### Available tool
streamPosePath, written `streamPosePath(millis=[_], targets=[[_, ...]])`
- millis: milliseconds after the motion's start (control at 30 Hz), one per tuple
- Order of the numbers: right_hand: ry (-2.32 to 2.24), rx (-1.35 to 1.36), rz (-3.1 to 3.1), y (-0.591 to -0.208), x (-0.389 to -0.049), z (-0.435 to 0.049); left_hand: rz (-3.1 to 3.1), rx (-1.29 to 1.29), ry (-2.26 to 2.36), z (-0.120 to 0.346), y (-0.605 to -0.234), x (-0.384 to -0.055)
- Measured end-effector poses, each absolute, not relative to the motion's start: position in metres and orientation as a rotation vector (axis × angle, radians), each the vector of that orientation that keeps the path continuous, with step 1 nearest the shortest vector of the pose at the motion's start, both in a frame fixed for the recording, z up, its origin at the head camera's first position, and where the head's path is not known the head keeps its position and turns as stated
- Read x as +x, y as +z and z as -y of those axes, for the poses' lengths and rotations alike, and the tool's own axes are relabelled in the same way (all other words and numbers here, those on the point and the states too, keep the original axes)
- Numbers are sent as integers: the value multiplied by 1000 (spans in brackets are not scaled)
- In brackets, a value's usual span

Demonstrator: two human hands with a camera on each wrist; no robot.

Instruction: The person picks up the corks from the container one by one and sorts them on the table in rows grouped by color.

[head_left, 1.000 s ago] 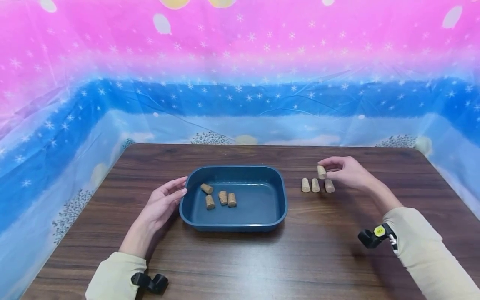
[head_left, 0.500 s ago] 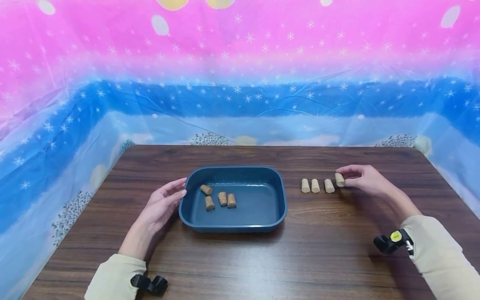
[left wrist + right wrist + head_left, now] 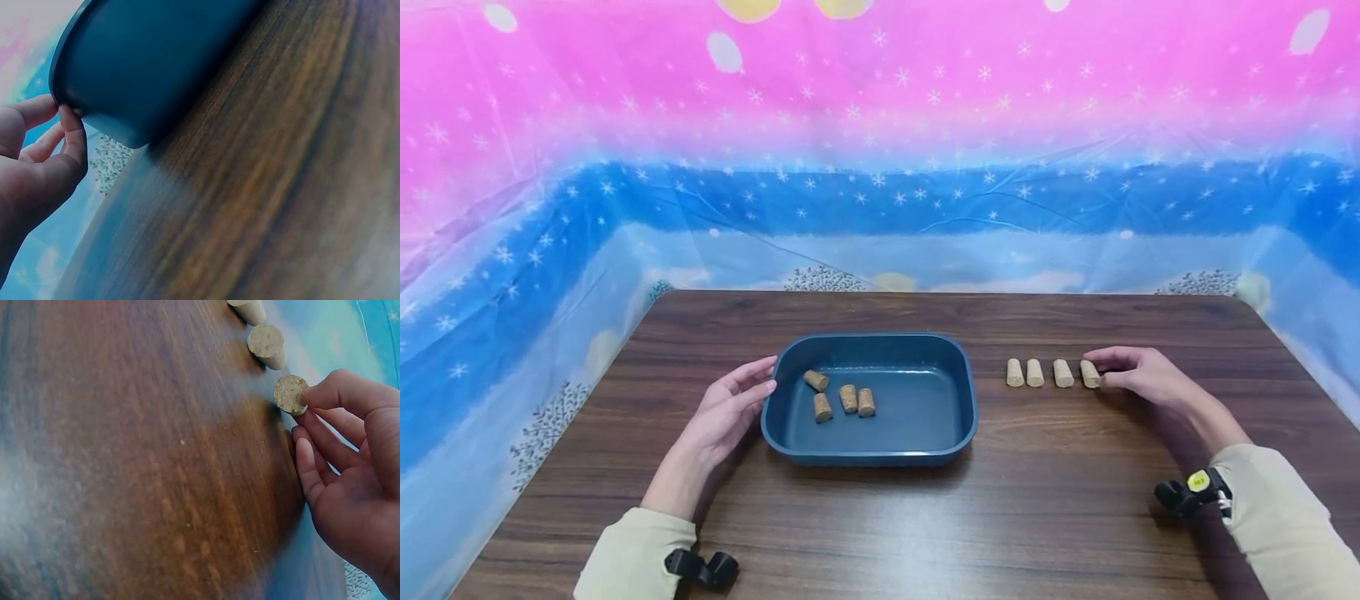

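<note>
My right hand [image 3: 1152, 377] pinches the rightmost cork stopper [image 3: 1089, 374] of a row, its wide end facing the right wrist camera, thumb and fingertips at its side. The stopper stands at the tabletop. To its left stand three more pale cork stoppers, the nearest being the neighbouring stopper [image 3: 267, 347] in the right wrist view. My left hand [image 3: 727, 410] holds the left rim of a dark blue rectangular dish [image 3: 917, 454], thumb and forefinger at the edge [image 3: 55, 75]. Inside the dish, towards its left, are several darker cork stoppers [image 3: 847, 398].
The brown wood-grain table [image 3: 880, 533] carries the dish and the row. A pink and blue patterned cloth [image 3: 880, 192] hangs behind and at both sides. Black wrist cameras are strapped over both cream sleeves [image 3: 1273, 492].
My right hand has carried the cork stopper rightwards past the other three and lowered it to the right end of the row. My left hand stays at the dish.
</note>
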State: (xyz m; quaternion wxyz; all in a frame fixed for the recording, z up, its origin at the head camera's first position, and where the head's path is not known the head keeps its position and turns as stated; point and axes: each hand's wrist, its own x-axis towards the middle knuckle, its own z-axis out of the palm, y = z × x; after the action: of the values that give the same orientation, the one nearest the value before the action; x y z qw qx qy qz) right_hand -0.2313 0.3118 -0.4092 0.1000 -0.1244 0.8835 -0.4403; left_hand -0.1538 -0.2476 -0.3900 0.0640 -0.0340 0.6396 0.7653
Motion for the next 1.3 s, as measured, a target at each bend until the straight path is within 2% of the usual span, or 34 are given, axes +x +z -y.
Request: streamPosePath(millis=[1300], targets=[[-1257,-320,-2601,-408,-231,-311,-1927,-103,2318,248,-392,-154]])
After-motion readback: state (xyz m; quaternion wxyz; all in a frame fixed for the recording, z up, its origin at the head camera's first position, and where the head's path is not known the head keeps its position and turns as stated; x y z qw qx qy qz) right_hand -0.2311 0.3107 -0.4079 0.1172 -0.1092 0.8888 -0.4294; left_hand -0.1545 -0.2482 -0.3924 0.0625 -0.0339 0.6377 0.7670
